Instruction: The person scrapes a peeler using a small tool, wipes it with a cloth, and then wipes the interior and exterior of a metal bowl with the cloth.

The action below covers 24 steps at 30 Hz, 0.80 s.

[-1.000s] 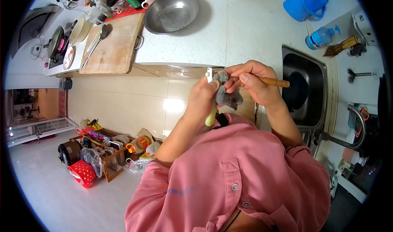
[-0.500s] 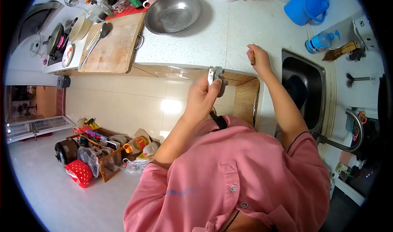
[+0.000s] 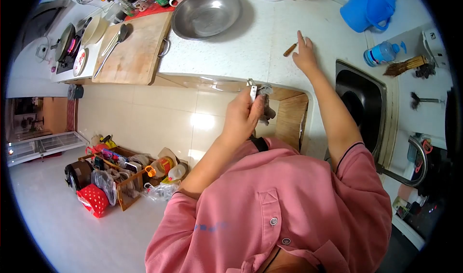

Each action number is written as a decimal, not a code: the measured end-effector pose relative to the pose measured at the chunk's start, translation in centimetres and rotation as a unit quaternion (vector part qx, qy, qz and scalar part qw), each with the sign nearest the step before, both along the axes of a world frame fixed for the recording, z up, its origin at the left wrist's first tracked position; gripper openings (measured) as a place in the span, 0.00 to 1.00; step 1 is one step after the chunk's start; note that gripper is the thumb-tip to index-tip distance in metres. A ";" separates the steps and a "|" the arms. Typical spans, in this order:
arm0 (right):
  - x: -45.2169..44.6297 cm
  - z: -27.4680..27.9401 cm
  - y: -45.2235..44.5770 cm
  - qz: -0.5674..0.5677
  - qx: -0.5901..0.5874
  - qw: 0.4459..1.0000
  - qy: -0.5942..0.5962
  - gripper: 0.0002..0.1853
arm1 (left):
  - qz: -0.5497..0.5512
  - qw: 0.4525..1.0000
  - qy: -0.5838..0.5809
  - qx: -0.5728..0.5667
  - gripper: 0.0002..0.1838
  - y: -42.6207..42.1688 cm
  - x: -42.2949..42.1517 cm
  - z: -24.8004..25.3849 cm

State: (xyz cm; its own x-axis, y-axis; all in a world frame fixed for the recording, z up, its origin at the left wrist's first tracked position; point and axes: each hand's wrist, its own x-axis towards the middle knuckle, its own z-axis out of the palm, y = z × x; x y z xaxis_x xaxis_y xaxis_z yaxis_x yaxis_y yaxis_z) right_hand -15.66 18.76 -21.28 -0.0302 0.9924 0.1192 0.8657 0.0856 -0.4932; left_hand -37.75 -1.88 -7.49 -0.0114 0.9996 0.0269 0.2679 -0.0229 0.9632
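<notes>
My left hand (image 3: 243, 113) is closed around a small silver metal tool (image 3: 253, 93) and a crumpled grey rag-like bundle (image 3: 268, 108), held in front of the counter edge. The tool's exact kind is hard to make out. Over the white counter (image 3: 270, 27), my right hand (image 3: 306, 56) has its fingers stretched out, the index finger pointing away from me. Just left of its fingers lies a short brown-handled tool (image 3: 290, 50) on the counter; its other end is partly hidden.
A steel basin (image 3: 206, 15) and a wooden cutting board (image 3: 132, 51) with a ladle (image 3: 121, 34) are at the left. To the right are the sink (image 3: 381, 143), a blue jug (image 3: 369, 8) and a pump bottle (image 3: 381, 54). Below is an open drawer or cabinet (image 3: 291, 116).
My right hand has let go of the brown-handled tool, which now lies on the counter, and its fingers have straightened. My left hand keeps its hold, with the silver tool turned slightly.
</notes>
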 end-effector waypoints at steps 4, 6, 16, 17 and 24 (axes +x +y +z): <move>-1.9 5.1 -6.5 0.135 -0.226 0.870 0.416 0.22 | 0.005 0.998 -0.061 0.000 0.08 0.7 0.6 -0.3; -3.5 7.4 -12.4 0.245 -0.249 0.757 0.552 0.19 | 0.006 0.997 -0.071 -0.001 0.09 1.0 0.7 -1.3; -2.1 13.0 -16.4 0.143 -0.049 0.915 0.373 0.09 | -0.015 0.995 0.026 0.096 0.14 2.0 1.0 -0.5; -2.1 14.0 -16.1 0.167 0.015 0.921 0.352 0.10 | -0.023 0.995 0.031 0.092 0.14 2.0 1.1 -0.5; -3.4 17.9 -16.8 0.179 0.011 0.932 0.315 0.11 | -0.056 0.992 0.059 0.093 0.12 1.7 1.1 -0.4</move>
